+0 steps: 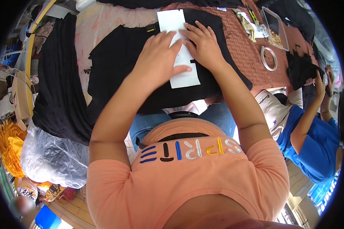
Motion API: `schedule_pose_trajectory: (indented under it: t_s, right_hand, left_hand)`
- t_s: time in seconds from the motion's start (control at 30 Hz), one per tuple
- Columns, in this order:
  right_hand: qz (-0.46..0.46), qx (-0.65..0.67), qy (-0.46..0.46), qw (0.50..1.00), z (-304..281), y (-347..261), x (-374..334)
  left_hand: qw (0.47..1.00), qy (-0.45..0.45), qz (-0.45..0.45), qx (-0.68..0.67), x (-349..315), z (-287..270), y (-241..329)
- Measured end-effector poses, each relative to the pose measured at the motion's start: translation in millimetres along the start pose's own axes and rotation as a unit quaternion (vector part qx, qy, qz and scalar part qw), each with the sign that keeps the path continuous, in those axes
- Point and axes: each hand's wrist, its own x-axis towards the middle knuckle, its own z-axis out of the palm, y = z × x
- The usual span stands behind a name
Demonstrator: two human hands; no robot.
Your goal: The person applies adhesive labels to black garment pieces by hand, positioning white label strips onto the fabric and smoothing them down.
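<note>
A long white sheet of paper (pixel 179 45) lies on a black garment (pixel 118 68) spread over the table. My left hand (pixel 158 53) rests flat on the sheet's left side, fingers stretched to the right across it. My right hand (pixel 204 42) presses on the sheet's right edge, fingers spread and pointing left. Both palms face down and neither grips anything.
The table has a rust-red patterned cloth (pixel 244 49) with a white ring (pixel 269 58) and a clear plastic tray (pixel 276 28) at the right. More black fabric (pixel 57 76) hangs at the left above a plastic bag (pixel 49 156). A person in blue (pixel 313 145) stands at the right.
</note>
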Motion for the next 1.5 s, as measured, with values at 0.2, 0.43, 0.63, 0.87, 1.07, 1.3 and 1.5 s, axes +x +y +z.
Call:
schedule_pose_trajectory:
  t_s: [0.2,0.43,0.63,0.87,1.07,1.3,1.5]
  right_hand:
    - [0.012,0.002,-0.008,1.0,3.0,-8.5,-0.7]
    - [0.013,-0.007,-0.02,1.0,-1.1,-5.2,-4.2]
    - [0.002,-0.007,-0.006,1.0,0.9,0.1,-3.4]
    - [0.005,-0.001,0.005,1.0,5.9,2.1,-4.2]
    - [0.005,-0.007,0.006,1.0,8.3,3.6,-5.9]
    - [-0.029,0.023,0.038,0.999,-2.2,19.0,-0.7]
    - [-0.044,0.167,-0.019,0.985,-87.7,-51.4,-63.9]
  left_hand:
    - [0.999,-0.049,0.016,-0.016,58.9,9.7,-27.0]
    - [0.996,-0.07,0.03,-0.035,72.2,20.3,-28.8]
    - [0.997,-0.071,0.022,-0.021,78.6,20.8,-24.7]
    - [0.994,-0.108,0.015,-0.003,83.2,12.2,-20.7]
    - [0.987,-0.154,0.017,0.04,83.6,-0.8,-15.0]
    - [0.986,-0.106,0.091,0.094,119.0,39.4,-49.4]
    - [0.988,-0.106,0.102,0.041,112.5,40.7,-55.9]
